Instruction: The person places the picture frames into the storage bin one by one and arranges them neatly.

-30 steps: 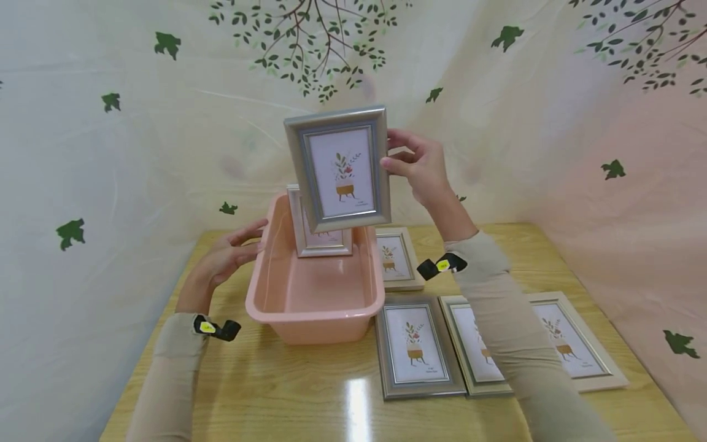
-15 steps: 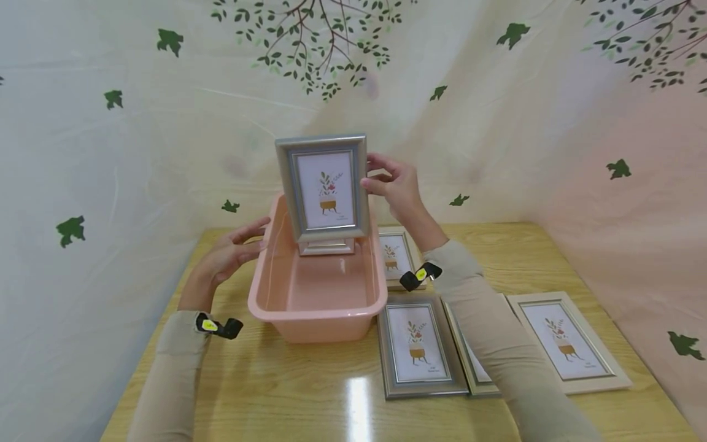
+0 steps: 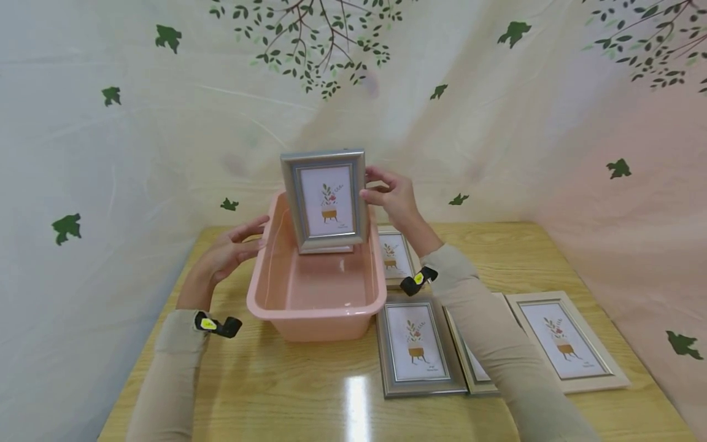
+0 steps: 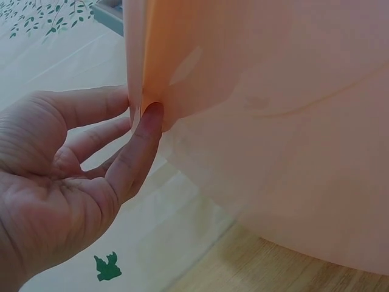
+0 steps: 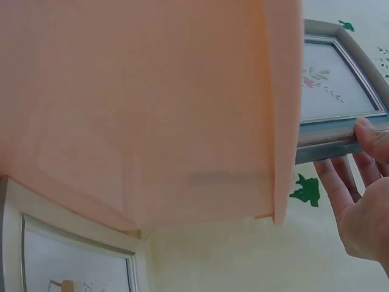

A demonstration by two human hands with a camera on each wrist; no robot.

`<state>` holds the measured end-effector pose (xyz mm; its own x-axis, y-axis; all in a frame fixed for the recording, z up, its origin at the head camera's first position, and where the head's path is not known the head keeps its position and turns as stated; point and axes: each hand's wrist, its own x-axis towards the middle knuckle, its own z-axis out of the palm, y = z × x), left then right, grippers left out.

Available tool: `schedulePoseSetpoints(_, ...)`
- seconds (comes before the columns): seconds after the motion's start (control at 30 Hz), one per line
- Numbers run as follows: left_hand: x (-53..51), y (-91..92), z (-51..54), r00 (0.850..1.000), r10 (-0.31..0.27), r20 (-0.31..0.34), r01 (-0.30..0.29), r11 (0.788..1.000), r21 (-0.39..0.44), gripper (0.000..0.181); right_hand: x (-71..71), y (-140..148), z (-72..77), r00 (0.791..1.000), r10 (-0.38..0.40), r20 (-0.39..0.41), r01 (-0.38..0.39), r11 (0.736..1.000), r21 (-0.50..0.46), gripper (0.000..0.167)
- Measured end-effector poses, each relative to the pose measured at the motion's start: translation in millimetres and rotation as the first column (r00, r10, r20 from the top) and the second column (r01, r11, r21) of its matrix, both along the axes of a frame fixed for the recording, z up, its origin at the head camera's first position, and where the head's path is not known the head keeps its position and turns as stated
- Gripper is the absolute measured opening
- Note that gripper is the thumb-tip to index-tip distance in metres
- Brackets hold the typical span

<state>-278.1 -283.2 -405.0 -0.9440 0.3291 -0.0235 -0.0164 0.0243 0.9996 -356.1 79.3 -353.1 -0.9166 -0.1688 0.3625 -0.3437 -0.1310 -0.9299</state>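
The right hand (image 3: 399, 197) pinched the frame (image 3: 329, 202) by its right edge, thumb in front, keeping it near upright at the far end of the tub (image 3: 317, 315). The left hand (image 3: 229, 252) pinched the tub's left rim. A level lower edge and steadied tub seemed best against knocks.
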Motion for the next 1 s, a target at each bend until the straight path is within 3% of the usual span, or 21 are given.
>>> schedulePoseSetpoints(0.13,2.5,0.6,0.3,1.000,0.004,-0.008,-0.004,1.000,-0.007,0.062,-3.3,3.1,-5.7,0.999,0.033,0.000,-0.033,0.999,0.014,0.050)
schedulePoseSetpoints(0.27,4.7,1.2,0.2,1.000,0.011,-0.016,-0.011,1.000,-0.011,0.062,-6.5,4.8,-8.9,0.998,0.055,-0.038,-0.051,0.993,0.109,0.048)
schedulePoseSetpoints(0.47,7.9,3.0,0.4,1.000,0.027,-0.010,-0.027,0.999,-0.022,0.062,-5.1,-1.1,-11.1,0.992,0.082,-0.093,-0.053,0.957,0.284,0.047)
schedulePoseSetpoints(0.7,9.7,3.7,1.3,0.999,0.033,0.003,-0.033,0.999,-0.022,0.062,-2.2,-11.7,-12.4,0.981,0.177,-0.080,-0.136,0.921,0.366,0.045)
schedulePoseSetpoints(1.0,13.0,3.4,-0.5,1.000,0.018,-0.017,-0.019,0.999,-0.037,0.063,-5.2,-18.4,-20.9,0.985,0.145,-0.092,-0.084,0.872,0.482,0.042)
